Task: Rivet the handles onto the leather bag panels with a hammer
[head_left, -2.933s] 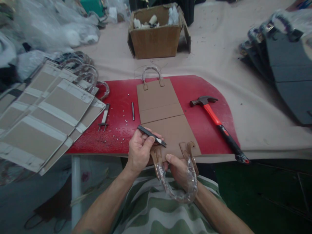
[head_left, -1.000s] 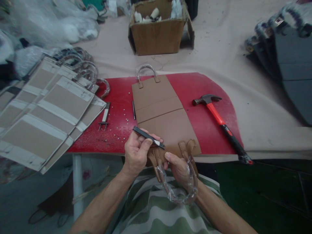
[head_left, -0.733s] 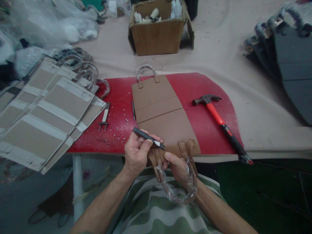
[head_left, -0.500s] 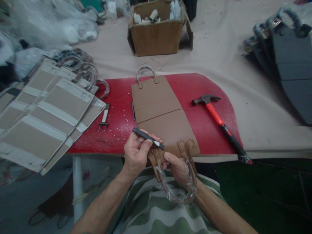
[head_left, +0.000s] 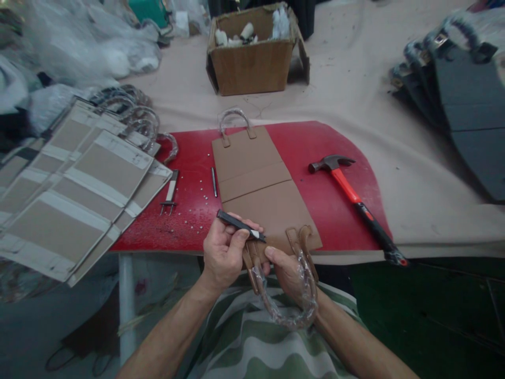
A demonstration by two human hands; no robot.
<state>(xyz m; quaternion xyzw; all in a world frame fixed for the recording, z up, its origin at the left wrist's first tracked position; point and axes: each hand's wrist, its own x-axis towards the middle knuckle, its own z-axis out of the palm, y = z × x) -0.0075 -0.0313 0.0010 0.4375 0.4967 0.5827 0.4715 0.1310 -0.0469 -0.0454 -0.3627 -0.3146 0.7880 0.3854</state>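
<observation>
The flat brown leather bag panel (head_left: 272, 202) lies on the red board (head_left: 323, 142) on the table (head_left: 355, 73), its near end at the board's edge. The left hand's fingers (head_left: 223, 258) grasp a slim black hand tool with a pale patch near its narrow tip (head_left: 235, 221); the right hand (head_left: 286, 268) pinches the panel's near edge, thumb on top, beside a brown leather handle tab (head_left: 255, 253).

The work looks like fine trimming or picking near that tab, though what the tip meets is too small to tell. It calls for a low, shallow tool angle and short, light strokes, with the leather held taut and the right thumb out of the tip's path. The plastic-wrapped curved handle (head_left: 276, 313) is best held aside, since a slip could scratch the smooth face.
</observation>
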